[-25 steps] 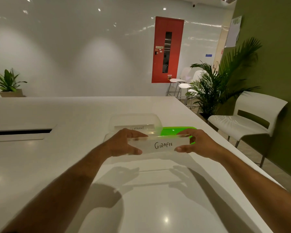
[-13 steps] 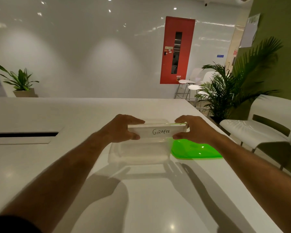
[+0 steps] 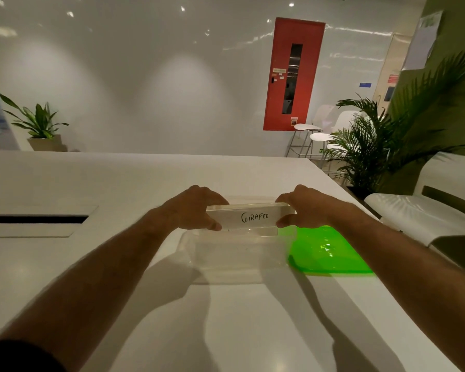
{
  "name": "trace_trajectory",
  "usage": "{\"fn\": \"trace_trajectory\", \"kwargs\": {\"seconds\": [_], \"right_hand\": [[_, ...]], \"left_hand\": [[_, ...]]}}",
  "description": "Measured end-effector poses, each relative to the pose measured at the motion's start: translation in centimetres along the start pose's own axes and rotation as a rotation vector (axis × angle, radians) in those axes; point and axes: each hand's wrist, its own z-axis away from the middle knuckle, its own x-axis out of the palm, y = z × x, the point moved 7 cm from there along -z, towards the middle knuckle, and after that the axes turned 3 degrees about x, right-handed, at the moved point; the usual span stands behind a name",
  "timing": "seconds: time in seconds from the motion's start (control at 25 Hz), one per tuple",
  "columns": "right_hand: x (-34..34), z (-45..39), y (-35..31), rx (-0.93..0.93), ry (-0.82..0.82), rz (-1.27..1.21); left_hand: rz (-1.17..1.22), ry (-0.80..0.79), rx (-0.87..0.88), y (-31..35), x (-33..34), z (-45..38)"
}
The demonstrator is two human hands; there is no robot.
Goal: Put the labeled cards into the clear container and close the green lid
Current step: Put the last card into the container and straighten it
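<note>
Head camera: both hands grip a card stack (image 3: 250, 218) lettered "GIRAFEE" by its ends, the left hand (image 3: 192, 208) closed on the left end, the right hand (image 3: 305, 206) on the right. The stack is held over the open clear container (image 3: 234, 253) on the white surface (image 3: 118, 183). The green lid (image 3: 330, 251) lies flat, touching the container's right side.

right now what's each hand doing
Left hand: closed on the GIRAFEE card's left end.
Right hand: closed on its right end.
</note>
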Motion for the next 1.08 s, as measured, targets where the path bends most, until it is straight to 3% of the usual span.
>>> {"fn": "trace_trajectory", "kwargs": {"seconds": [0.36, 0.6, 1.08], "right_hand": [[2.9, -2.5, -2.2, -0.078, -0.241, 0.248], [3.8, -3.3, -3.2, -0.167, -0.228, 0.292], [4.6, -3.7, -3.4, -0.144, -0.188, 0.208]], "left_hand": [[-0.088, -0.247, 0.026, -0.9, 1.5, -1.1], [-0.193, -0.390, 0.037, -0.4, 3.2, -1.4], [-0.326, -0.418, 0.032, -0.8, 4.8, -2.0]]}}
